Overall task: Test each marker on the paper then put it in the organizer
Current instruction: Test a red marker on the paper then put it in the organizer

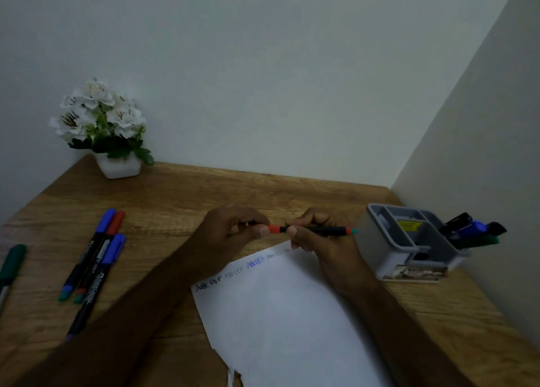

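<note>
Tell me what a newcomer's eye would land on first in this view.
First, the two hands at centre, left hand and right hand, both gripping a black marker with an orange band above the sheet of paper, which bears a row of test scribbles. Next, the white flowers at the desk's back left corner and the grey organizer holding markers at right.

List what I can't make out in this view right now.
- Head view: red marker cap end, hidden by left hand; capped or uncapped unclear.
- Green marker, cut by left edge.
- Organizer label, too small.
- Paper writing under right hand.
</note>
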`<control>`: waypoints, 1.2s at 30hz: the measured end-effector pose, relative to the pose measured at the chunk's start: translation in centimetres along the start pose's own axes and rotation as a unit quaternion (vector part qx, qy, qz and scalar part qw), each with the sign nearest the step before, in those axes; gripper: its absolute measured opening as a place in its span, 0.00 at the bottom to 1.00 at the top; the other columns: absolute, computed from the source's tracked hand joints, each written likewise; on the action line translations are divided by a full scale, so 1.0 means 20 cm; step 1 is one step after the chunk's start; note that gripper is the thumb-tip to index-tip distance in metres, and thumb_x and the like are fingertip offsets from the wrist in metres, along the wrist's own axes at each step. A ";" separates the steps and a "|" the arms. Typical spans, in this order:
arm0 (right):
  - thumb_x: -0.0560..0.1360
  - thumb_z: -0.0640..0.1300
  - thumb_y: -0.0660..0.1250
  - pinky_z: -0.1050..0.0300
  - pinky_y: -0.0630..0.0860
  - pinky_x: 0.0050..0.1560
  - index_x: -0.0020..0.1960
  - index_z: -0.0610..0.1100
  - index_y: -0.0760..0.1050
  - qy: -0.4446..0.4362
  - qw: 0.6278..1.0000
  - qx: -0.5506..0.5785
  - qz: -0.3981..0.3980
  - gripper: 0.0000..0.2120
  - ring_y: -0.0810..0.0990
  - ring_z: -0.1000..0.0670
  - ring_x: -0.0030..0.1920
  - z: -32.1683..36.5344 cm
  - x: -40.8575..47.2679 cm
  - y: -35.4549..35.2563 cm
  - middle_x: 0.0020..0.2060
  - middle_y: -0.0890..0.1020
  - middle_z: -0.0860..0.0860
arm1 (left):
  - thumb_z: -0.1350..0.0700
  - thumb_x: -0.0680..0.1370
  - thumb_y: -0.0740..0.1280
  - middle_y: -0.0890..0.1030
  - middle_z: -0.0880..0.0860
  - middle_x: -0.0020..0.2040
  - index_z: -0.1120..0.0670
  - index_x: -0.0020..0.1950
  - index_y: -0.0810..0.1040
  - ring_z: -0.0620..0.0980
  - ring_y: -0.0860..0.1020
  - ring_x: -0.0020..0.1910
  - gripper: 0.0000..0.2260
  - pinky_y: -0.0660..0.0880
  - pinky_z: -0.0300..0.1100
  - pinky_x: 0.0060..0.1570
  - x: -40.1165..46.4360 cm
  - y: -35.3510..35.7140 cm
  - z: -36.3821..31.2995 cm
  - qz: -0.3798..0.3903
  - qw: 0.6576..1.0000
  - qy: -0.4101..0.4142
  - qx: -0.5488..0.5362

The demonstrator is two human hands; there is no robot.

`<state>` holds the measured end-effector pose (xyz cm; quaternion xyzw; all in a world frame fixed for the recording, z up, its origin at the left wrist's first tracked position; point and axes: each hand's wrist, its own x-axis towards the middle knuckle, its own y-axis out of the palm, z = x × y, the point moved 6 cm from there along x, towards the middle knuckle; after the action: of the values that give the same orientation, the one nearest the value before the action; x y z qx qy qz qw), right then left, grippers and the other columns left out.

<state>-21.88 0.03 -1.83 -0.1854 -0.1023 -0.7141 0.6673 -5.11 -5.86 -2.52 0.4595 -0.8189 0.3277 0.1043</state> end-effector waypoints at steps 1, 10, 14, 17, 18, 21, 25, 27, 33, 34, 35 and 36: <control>0.70 0.44 0.74 0.65 0.72 0.37 0.40 0.39 0.83 0.000 1.000 -0.002 0.005 0.07 0.77 0.56 0.33 0.00 0.00 0.01 0.30 0.82 0.50 | 0.58 0.77 0.69 0.83 0.47 0.41 0.53 0.50 0.85 0.48 0.80 0.42 0.05 0.75 0.41 0.41 0.00 0.01 -0.01 0.008 1.000 0.001 -0.015; 0.71 0.47 0.75 0.55 0.70 0.37 0.41 0.47 0.84 0.026 0.999 0.010 0.028 0.03 0.76 0.53 0.33 -0.01 0.00 0.04 0.31 0.80 0.50 | 0.62 0.77 0.69 0.84 0.49 0.39 0.56 0.47 0.85 0.47 0.80 0.40 0.05 0.74 0.38 0.39 0.00 0.01 -0.06 0.008 1.000 0.005 -0.022; 0.72 0.44 0.75 0.61 0.71 0.35 0.41 0.46 0.84 0.028 0.999 0.013 0.033 0.02 0.77 0.54 0.33 -0.01 0.00 0.04 0.31 0.81 0.48 | 0.63 0.77 0.69 0.83 0.47 0.38 0.56 0.46 0.85 0.47 0.80 0.39 0.05 0.75 0.38 0.39 -0.01 0.01 -0.07 0.001 1.000 0.011 -0.021; 0.73 0.39 0.73 0.64 0.71 0.35 0.41 0.44 0.83 0.030 0.999 0.013 0.029 0.02 0.78 0.54 0.33 0.01 -0.02 0.03 0.31 0.81 0.47 | 0.63 0.77 0.69 0.83 0.47 0.38 0.55 0.45 0.85 0.47 0.80 0.39 0.06 0.75 0.38 0.39 -0.01 0.02 -0.08 0.003 1.000 0.010 -0.021; 0.73 0.39 0.73 0.64 0.71 0.35 0.42 0.44 0.83 0.030 0.999 0.009 0.028 0.02 0.78 0.54 0.33 0.01 -0.02 0.02 0.31 0.81 0.47 | 0.62 0.77 0.69 0.83 0.47 0.38 0.54 0.45 0.85 0.46 0.80 0.39 0.06 0.75 0.38 0.39 -0.01 0.03 -0.08 0.005 1.000 0.006 -0.019; 0.73 0.39 0.74 0.64 0.73 0.36 0.44 0.44 0.84 0.021 0.999 0.003 0.026 0.02 0.80 0.55 0.35 0.02 -0.04 0.02 0.33 0.83 0.47 | 0.60 0.77 0.69 0.84 0.47 0.39 0.54 0.46 0.85 0.47 0.81 0.40 0.06 0.76 0.41 0.40 0.00 0.03 -0.07 0.016 1.000 -0.009 -0.022; 0.68 0.38 0.78 0.63 0.76 0.43 0.48 0.48 0.85 0.048 0.998 -0.028 0.013 0.10 0.81 0.54 0.39 -0.01 -0.03 -0.02 0.38 0.84 0.48 | 0.58 0.77 0.70 0.85 0.47 0.41 0.52 0.49 0.86 0.48 0.81 0.41 0.06 0.77 0.44 0.40 -0.01 0.03 -0.05 0.020 1.000 -0.016 -0.009; 0.67 0.36 0.79 0.62 0.75 0.44 0.48 0.49 0.84 0.057 0.996 -0.069 -0.009 0.14 0.79 0.55 0.39 -0.03 -0.03 -0.08 0.37 0.83 0.50 | 0.59 0.75 0.71 0.85 0.47 0.40 0.50 0.49 0.85 0.48 0.81 0.40 0.06 0.77 0.45 0.39 -0.01 0.01 -0.04 -0.005 1.000 -0.030 0.005; 0.68 0.36 0.75 0.53 0.72 0.37 0.34 0.47 0.75 0.088 0.960 -0.221 -0.147 0.11 0.75 0.55 0.33 -0.12 -0.06 -0.24 0.30 0.78 0.54 | 0.61 0.72 0.74 0.83 0.44 0.38 0.43 0.44 0.83 0.41 0.79 0.39 0.11 0.72 0.28 0.38 -0.02 -0.08 -0.13 -0.091 0.995 -0.033 0.003; 0.69 0.37 0.74 0.53 0.73 0.37 0.34 0.47 0.75 0.093 0.955 -0.238 -0.151 0.11 0.76 0.56 0.33 -0.12 -0.06 -0.23 0.29 0.78 0.55 | 0.61 0.71 0.75 0.84 0.45 0.38 0.44 0.44 0.83 0.41 0.80 0.39 0.11 0.73 0.28 0.39 -0.02 -0.10 -0.14 -0.117 0.992 -0.045 -0.013; 0.71 0.37 0.73 0.55 0.72 0.37 0.33 0.49 0.75 0.091 0.953 -0.254 -0.139 0.11 0.76 0.57 0.33 -0.10 -0.06 -0.23 0.29 0.78 0.56 | 0.62 0.71 0.75 0.84 0.46 0.38 0.46 0.44 0.84 0.42 0.80 0.40 0.10 0.74 0.29 0.40 -0.01 -0.10 -0.16 -0.138 0.989 -0.051 -0.030; 0.72 0.37 0.71 0.57 0.72 0.39 0.34 0.50 0.76 0.093 0.950 -0.274 -0.114 0.12 0.76 0.59 0.33 -0.09 -0.06 -0.22 0.30 0.79 0.57 | 0.63 0.71 0.75 0.85 0.46 0.39 0.47 0.44 0.84 0.41 0.81 0.39 0.10 0.74 0.28 0.40 0.00 -0.10 -0.18 -0.150 0.986 -0.052 -0.045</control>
<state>-26.34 0.85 -3.45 -0.2810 0.1395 -0.8000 0.5115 -3.90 -4.33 1.25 0.5884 -0.7590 0.2464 0.1304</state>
